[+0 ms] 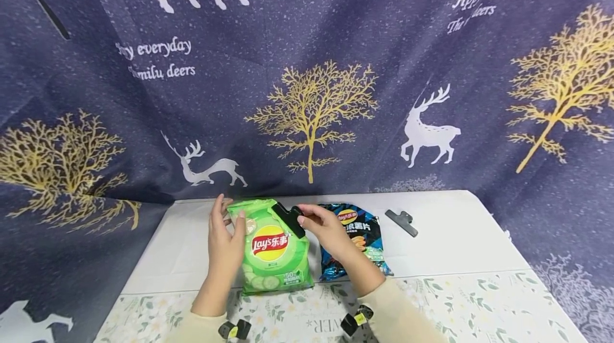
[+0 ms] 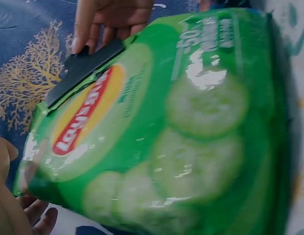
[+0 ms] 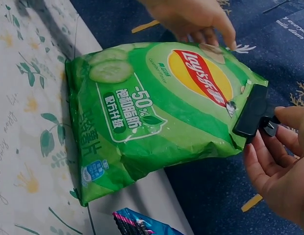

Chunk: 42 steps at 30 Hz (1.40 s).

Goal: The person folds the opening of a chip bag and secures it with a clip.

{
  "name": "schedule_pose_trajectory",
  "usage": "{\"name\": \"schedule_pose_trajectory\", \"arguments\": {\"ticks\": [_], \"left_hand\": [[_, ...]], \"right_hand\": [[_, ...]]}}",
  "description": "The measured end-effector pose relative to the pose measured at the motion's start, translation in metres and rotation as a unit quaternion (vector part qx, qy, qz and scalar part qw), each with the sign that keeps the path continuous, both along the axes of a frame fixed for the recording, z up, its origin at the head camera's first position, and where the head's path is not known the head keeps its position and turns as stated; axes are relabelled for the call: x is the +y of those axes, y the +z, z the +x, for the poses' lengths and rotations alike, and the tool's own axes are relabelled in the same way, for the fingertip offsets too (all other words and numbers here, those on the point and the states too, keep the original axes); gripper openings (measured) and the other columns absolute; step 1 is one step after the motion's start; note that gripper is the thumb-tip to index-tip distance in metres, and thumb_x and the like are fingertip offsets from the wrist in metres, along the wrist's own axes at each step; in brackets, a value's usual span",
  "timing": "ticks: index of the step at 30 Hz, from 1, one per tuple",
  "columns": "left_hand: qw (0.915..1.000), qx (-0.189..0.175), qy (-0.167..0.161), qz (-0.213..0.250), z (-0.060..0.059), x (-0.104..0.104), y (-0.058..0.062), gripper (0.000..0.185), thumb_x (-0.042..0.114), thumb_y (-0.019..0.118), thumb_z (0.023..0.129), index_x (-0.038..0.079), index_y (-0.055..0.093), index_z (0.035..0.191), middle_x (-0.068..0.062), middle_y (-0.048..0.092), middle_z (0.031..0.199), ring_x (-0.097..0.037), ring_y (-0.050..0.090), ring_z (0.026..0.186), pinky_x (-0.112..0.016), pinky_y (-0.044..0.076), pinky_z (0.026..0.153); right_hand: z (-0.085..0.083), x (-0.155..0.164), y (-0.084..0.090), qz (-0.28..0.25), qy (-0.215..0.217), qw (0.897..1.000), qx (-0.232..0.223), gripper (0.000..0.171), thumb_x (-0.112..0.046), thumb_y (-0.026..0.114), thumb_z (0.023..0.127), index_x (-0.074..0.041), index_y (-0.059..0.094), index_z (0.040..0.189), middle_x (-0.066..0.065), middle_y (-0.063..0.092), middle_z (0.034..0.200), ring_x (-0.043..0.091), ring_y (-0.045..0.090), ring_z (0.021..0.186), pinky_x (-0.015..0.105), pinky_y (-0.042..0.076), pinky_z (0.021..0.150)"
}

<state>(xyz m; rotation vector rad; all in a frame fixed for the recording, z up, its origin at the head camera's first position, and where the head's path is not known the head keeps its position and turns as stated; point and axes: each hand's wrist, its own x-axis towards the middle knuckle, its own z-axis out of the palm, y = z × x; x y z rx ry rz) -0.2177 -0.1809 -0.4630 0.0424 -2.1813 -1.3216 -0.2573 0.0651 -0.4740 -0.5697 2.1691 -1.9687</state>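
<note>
Right hand (image 1: 322, 226) is pinching the black bag clip (image 1: 289, 219) by its levers, thumb on top and fingers curled underneath, and the clip's long bar sits across the top corner of the green chip bag (image 1: 271, 250), biting the bag's upper edge. Squeezing at the lever end looks like the way to keep the clip under control while it sits on the seal. Across from it, the left hand (image 1: 225, 242) holds the bag's other upper corner, thumb on the front and fingers behind, apparently bracing the bag upright so the top stays stretched under the clip. The bag stands between the two hands with its bottom on the white table (image 1: 460, 242). Just beyond the right wrist lies a dark blue chip bag (image 1: 362, 236), flat, and farther out on that side a second, grey clip (image 1: 402, 222) rests apart.
</note>
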Motion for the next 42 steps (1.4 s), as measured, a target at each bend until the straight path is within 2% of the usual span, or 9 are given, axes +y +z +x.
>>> {"name": "schedule_pose_trajectory", "arguments": {"ticks": [4, 10, 12, 15, 19, 22, 27, 35, 42], "left_hand": [[0.9991, -0.039, -0.006, 0.017, 0.003, 0.002, -0.011, 0.067, 0.029, 0.055, 0.105, 0.018, 0.021, 0.162, -0.020, 0.045, 0.144, -0.036, 0.049, 0.129, -0.055, 0.043, 0.107], [0.9923, -0.109, -0.043, 0.038, 0.008, 0.001, -0.020, 0.078, 0.045, 0.051, 0.104, 0.022, 0.007, 0.164, -0.021, 0.051, 0.143, -0.039, 0.053, 0.131, -0.058, 0.041, 0.113], [0.9894, -0.133, -0.049, 0.031, 0.008, 0.001, -0.023, 0.076, 0.050, 0.049, 0.104, 0.023, 0.010, 0.164, -0.020, 0.055, 0.138, -0.038, 0.058, 0.126, -0.057, 0.046, 0.109], [0.9863, -0.156, -0.050, 0.022, 0.008, 0.002, -0.024, 0.073, 0.056, 0.048, 0.102, 0.024, 0.019, 0.161, -0.017, 0.061, 0.126, -0.033, 0.065, 0.109, -0.051, 0.054, 0.095], [0.9848, -0.166, -0.046, 0.021, 0.008, 0.003, -0.024, 0.070, 0.056, 0.048, 0.102, 0.023, 0.024, 0.158, -0.014, 0.063, 0.118, -0.028, 0.067, 0.099, -0.041, 0.058, 0.084], [0.9843, -0.169, -0.044, 0.025, 0.008, 0.004, -0.024, 0.070, 0.056, 0.048, 0.102, 0.021, 0.024, 0.158, -0.014, 0.062, 0.119, -0.028, 0.067, 0.102, -0.043, 0.057, 0.086], [0.9836, -0.172, -0.044, 0.033, 0.006, 0.003, -0.026, 0.071, 0.057, 0.048, 0.102, 0.020, 0.024, 0.159, -0.016, 0.060, 0.125, -0.033, 0.063, 0.114, -0.054, 0.051, 0.100], [0.9827, -0.170, -0.053, 0.050, 0.006, 0.004, -0.029, 0.075, 0.051, 0.052, 0.102, 0.020, 0.018, 0.162, -0.019, 0.055, 0.136, -0.036, 0.058, 0.124, -0.057, 0.045, 0.107], [0.9821, -0.171, -0.056, 0.057, 0.005, 0.003, -0.034, 0.075, 0.042, 0.054, 0.104, 0.016, 0.015, 0.163, -0.019, 0.044, 0.153, -0.038, 0.046, 0.140, -0.058, 0.033, 0.119]], "right_hand": [[0.003, 0.001, -0.001, -0.009, 0.001, 1.000, -0.012, 0.045, -0.029, 0.062, 0.102, -0.014, 0.057, 0.144, 0.009, 0.060, 0.128, 0.013, 0.062, 0.113, 0.028, 0.054, 0.097], [0.006, 0.001, -0.002, -0.032, -0.001, 0.999, -0.036, 0.045, -0.029, 0.062, 0.102, -0.015, 0.056, 0.145, 0.010, 0.059, 0.131, 0.016, 0.061, 0.117, 0.029, 0.053, 0.099], [0.007, 0.000, -0.003, -0.031, -0.007, 0.999, -0.035, 0.045, -0.029, 0.062, 0.102, -0.016, 0.056, 0.145, 0.010, 0.059, 0.132, 0.016, 0.061, 0.117, 0.028, 0.053, 0.099], [0.007, -0.001, -0.005, -0.030, -0.019, 0.999, -0.033, 0.043, -0.029, 0.061, 0.103, -0.018, 0.056, 0.145, 0.009, 0.060, 0.132, 0.015, 0.060, 0.117, 0.028, 0.053, 0.098], [0.008, -0.002, -0.007, -0.032, -0.030, 0.998, -0.034, 0.043, -0.027, 0.061, 0.103, -0.019, 0.057, 0.145, 0.010, 0.060, 0.130, 0.015, 0.061, 0.115, 0.030, 0.053, 0.099], [0.008, -0.003, -0.009, -0.032, -0.032, 0.998, -0.036, 0.044, -0.028, 0.061, 0.103, -0.019, 0.056, 0.145, 0.010, 0.059, 0.131, 0.016, 0.062, 0.115, 0.040, 0.053, 0.102], [0.008, -0.001, -0.009, -0.035, -0.024, 0.998, -0.044, 0.044, -0.026, 0.058, 0.104, -0.018, 0.053, 0.147, 0.011, 0.058, 0.138, 0.025, 0.061, 0.118, 0.055, 0.048, 0.106], [0.006, 0.002, -0.013, -0.015, -0.003, 0.998, -0.054, 0.048, -0.023, 0.052, 0.106, -0.011, 0.045, 0.152, 0.017, 0.056, 0.141, 0.033, 0.056, 0.130, 0.038, 0.054, 0.102], [0.010, -0.001, -0.014, -0.004, -0.004, 0.999, -0.052, 0.050, -0.021, 0.052, 0.106, -0.009, 0.042, 0.154, 0.019, 0.056, 0.142, 0.034, 0.054, 0.133, 0.043, 0.051, 0.105]]}}
